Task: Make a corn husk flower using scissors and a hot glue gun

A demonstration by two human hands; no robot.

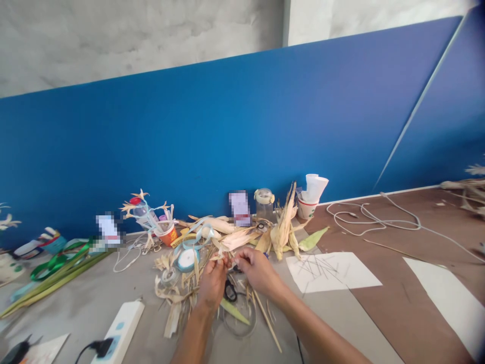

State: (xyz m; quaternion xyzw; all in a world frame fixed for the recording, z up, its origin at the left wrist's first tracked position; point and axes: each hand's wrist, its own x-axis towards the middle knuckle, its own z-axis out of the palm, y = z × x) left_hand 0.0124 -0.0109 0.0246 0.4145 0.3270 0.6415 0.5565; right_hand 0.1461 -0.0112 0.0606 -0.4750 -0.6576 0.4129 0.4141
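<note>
My left hand (212, 280) is closed in a pinch on a small pale piece of corn husk (217, 255), which sticks up above the fingers. Close beside it, my right hand (257, 267) is also pinched; what lies between its fingertips is too small to make out. Below the hands are black-handled scissors (230, 291), their blades partly hidden. A roll of light blue ribbon (187, 259) lies left of my left hand, among husk scraps (173, 316). Larger dry corn husks (238, 238) are piled behind the hands.
A clear jar (264, 206), a red-orange cup (167, 233) and a paper cup with white rolls (307, 206) stand near the blue partition (227, 136). Dark thin sticks or wires lie on a white sheet (358, 273). A power strip (123, 323) sits front left; white cables (373, 215) lie right.
</note>
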